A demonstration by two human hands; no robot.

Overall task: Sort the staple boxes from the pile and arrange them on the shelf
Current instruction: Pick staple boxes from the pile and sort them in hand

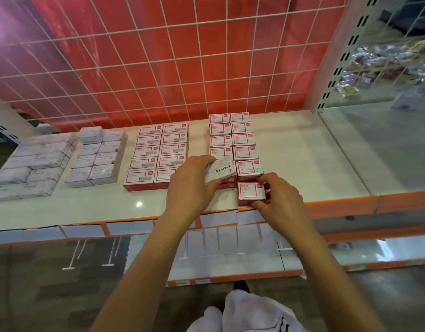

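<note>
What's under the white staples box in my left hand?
Red boxes stacked on the shelf show beneath the white staples box; it and the left hand cover their tops.

hands 2: left hand (191,185), right hand (279,200) | boxes in hand 2: white staples box (221,170), red-label box (251,194) at shelf (302,152) front edge | blocks 4 | middle red block (158,154) 10 tops, two columns of five | right red block (242,140) 9 tops showing | pale block (96,156), far-left pale block (32,164): blurred, uncounted

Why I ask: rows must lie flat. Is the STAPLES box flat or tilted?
Tilted: the left hand holds the STAPLES box askew over the red-labelled boxes.
</note>
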